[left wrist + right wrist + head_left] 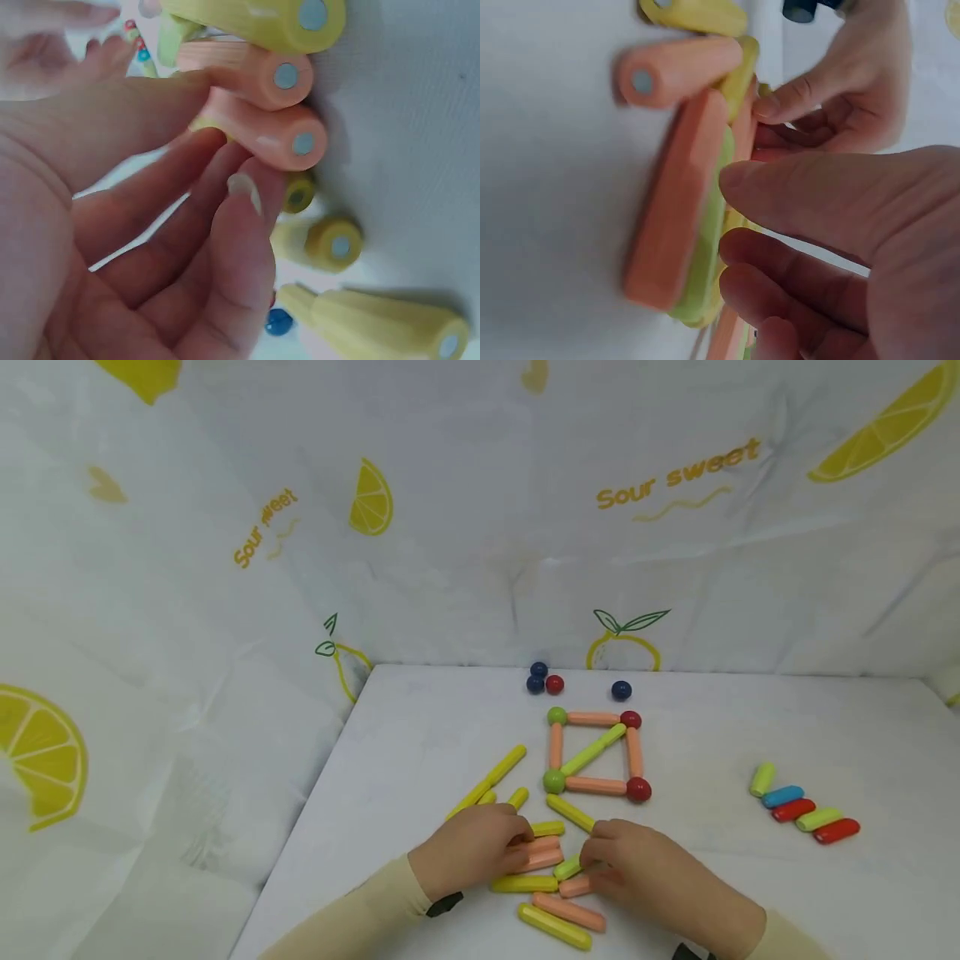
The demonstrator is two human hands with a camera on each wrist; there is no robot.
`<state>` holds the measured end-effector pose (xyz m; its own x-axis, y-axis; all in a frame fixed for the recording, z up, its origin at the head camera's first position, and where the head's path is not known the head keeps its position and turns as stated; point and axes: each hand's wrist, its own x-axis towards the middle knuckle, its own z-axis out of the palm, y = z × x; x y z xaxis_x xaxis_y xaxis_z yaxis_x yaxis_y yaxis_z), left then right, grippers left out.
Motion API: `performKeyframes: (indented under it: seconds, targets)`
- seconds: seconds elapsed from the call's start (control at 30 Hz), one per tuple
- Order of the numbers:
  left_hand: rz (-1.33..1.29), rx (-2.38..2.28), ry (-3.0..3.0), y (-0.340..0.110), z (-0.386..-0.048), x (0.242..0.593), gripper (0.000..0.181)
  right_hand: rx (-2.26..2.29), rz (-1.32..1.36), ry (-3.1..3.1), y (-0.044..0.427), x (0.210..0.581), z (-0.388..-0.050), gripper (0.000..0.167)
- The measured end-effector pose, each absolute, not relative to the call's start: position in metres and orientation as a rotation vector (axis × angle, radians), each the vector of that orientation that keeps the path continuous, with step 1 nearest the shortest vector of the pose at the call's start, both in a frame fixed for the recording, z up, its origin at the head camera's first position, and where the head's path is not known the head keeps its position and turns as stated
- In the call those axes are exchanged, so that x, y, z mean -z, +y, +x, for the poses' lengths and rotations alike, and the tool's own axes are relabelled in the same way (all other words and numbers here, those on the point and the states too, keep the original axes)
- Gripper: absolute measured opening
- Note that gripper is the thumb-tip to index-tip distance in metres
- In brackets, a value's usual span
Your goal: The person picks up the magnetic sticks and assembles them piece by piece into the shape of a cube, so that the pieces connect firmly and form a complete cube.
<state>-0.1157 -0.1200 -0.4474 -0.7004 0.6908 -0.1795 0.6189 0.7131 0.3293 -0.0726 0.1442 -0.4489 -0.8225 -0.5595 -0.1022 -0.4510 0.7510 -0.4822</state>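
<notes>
My left hand (480, 843) pinches one of two side-by-side orange magnetic sticks (300, 139) between thumb and fingers; round grey metal discs show at the stick ends. My right hand (637, 868) hovers at a lime-green magnetic stick (709, 240), its thumb and bent fingers apart with a gap between. Beside that lime stick lies another orange stick (675, 210). Around both hands are loose yellow sticks (555, 927) and orange ones. Behind them is a flat square of orange sticks (595, 786), with green balls (554, 781) and red balls (638, 789) at its corners and a lime diagonal (592, 752).
Dark blue balls (621, 691) and a red ball (555, 684) sit near the table's back edge. At the right lies a row of short red, blue and lime sticks (793, 811). A lemon-print sheet (465, 568) hangs behind the white table (697, 727).
</notes>
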Motion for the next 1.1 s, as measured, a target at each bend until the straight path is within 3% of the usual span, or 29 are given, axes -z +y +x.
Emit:
performKeyframes:
  seconds: [0.4, 0.53, 0.63, 0.87, 1.1]
  targets:
    - [0.925, -0.344, 2.622, -0.117, -0.112, 0.448, 0.009, 0.5, -0.806, 2.758, 0.144, 0.462, -0.06, 0.01]
    - [0.927, -0.324, 2.621, -0.114, -0.112, 0.447, 0.008, 0.6, -0.811, 2.719, 0.149, 0.463, -0.063, 0.008]
    - [0.915, -0.314, 2.604, -0.113, -0.111, 0.446, 0.008, 0.761, -0.768, 2.656, 0.156, 0.461, -0.068, 0.016]
    - [0.836, -0.629, 2.493, -0.113, -0.124, 0.439, 0.017, 1.124, -0.655, 2.587, 0.182, 0.443, -0.104, 0.015]
    - [0.662, -1.049, 2.47, -0.098, -0.183, 0.428, 0.015, 1.316, -0.354, 2.674, 0.203, 0.439, -0.153, 0.024]
